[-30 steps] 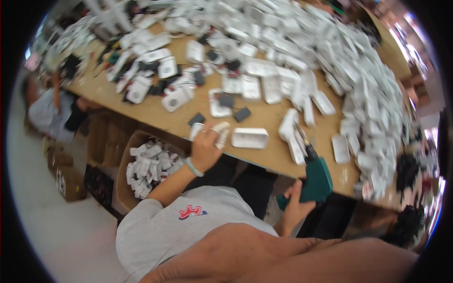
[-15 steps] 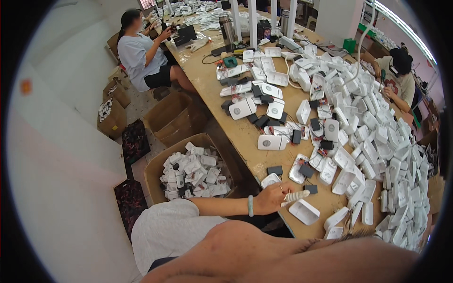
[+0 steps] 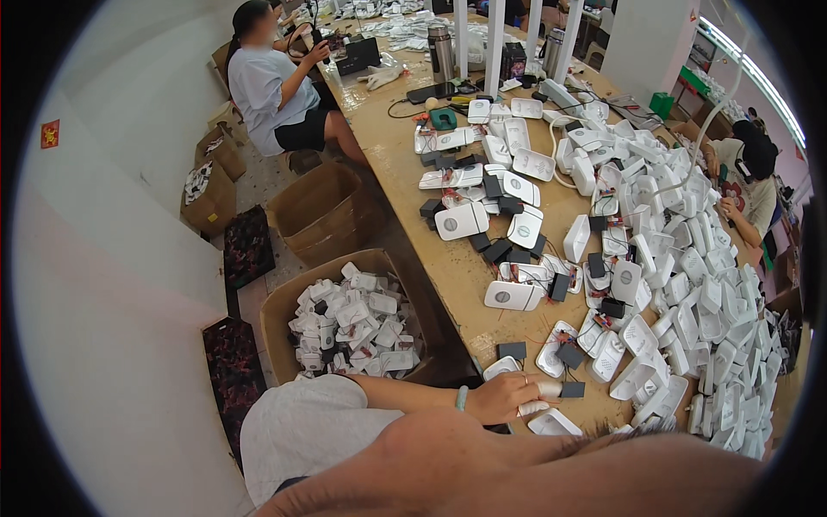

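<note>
My left hand (image 3: 506, 398) reaches over the near edge of the table, with a ring, a pale bracelet and white wrapping on its fingers. Its fingers are stretched out, and the wrapped forefinger meets the edge of a small black box (image 3: 572, 390); a grip on it does not show. Wires run between black boxes and an open white casing (image 3: 558, 346) with parts inside. Just below the fingers lies an empty white casing shell (image 3: 553, 422). Another white casing (image 3: 501, 368) is partly hidden behind my hand. My right hand is out of sight.
White casing shells (image 3: 689, 250) are heaped along the table's right side. Wired casings with black boxes (image 3: 497, 251) lie mid-table. A cardboard box (image 3: 274, 323) of white parts stands left, beside an open box (image 3: 314, 207). Co-workers sit at far left (image 3: 289, 95) and far right (image 3: 749, 177).
The whole view has shifted, so the table sits lower in it. My left forefinger has stretched out to the small black box.
</note>
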### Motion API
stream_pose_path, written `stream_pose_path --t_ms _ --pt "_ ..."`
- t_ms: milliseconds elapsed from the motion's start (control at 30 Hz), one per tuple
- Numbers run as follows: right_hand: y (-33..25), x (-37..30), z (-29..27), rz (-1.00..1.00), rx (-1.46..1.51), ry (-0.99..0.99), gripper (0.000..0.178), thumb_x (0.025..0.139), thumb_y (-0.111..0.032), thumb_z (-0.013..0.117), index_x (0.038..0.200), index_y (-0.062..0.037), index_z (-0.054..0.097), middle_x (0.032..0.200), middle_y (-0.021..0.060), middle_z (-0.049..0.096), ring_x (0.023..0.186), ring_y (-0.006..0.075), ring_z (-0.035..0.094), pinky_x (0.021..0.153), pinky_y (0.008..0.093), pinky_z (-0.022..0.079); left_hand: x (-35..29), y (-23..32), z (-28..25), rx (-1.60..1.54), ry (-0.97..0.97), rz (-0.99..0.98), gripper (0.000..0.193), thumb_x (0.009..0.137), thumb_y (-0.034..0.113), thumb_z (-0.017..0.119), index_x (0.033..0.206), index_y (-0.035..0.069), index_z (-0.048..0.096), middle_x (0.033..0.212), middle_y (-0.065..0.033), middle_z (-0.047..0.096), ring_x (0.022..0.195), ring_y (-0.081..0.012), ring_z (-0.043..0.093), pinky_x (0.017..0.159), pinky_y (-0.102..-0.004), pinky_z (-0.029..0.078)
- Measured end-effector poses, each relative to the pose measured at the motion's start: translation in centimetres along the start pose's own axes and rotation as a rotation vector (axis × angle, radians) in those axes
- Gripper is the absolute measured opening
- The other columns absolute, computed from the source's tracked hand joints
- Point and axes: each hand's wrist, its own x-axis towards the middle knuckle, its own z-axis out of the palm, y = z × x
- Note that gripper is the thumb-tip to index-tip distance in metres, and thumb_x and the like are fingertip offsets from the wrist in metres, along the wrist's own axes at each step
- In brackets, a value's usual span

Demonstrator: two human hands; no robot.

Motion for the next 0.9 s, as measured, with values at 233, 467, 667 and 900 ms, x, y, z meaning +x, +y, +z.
stream_pose_path --t_ms 233,467,667,900 --pt "-2.4 0.9 1.6 -0.015 0.016 -0.029 0.029 0.102 -0.026 0.056 0.092 0.0001 0.063 0.068 0.0057 0.060 0.058 0.0194 0.055 0.054 0.0286 0.043 -0.6 -0.2 0.4 0.060 -0.039 0.146 0.035 0.083 0.010 0.072 0.117 0.004 0.065 0.107 -0.0131 0.059 0.091 -0.0304 0.064 0.078 -0.0387 0.054" --pt "-4.3 1.1 2.4 -0.026 0.053 -0.010 0.027 0.101 -0.026 0.057 0.092 -0.0004 0.064 0.068 0.0060 0.061 0.058 0.0195 0.055 0.054 0.0288 0.043 -1.1 -0.2 0.5 0.082 -0.050 0.169 0.026 0.085 0.009 0.071 0.109 0.001 0.063 0.108 -0.0127 0.058 0.099 -0.0314 0.060 0.086 -0.0409 0.050" --pt "-5.4 0.9 2.4 -0.040 0.091 0.020 0.026 0.101 -0.025 0.058 0.093 -0.0008 0.064 0.069 0.0063 0.061 0.058 0.0196 0.055 0.055 0.0289 0.044 -1.7 -0.1 1.1 0.098 0.016 0.183 0.022 0.087 0.009 0.070 0.107 0.001 0.063 0.108 -0.0127 0.058 0.101 -0.0318 0.059 0.092 -0.0443 0.046" --pt "-6.2 0.8 2.1 -0.053 0.134 0.040 0.025 0.100 -0.025 0.059 0.093 -0.0013 0.064 0.070 0.0066 0.061 0.058 0.0197 0.055 0.055 0.0291 0.044 -1.9 0.4 1.1 0.117 0.040 0.197 0.024 0.087 0.009 0.071 0.107 0.001 0.064 0.106 -0.0124 0.058 0.101 -0.0312 0.059 0.091 -0.0439 0.046"
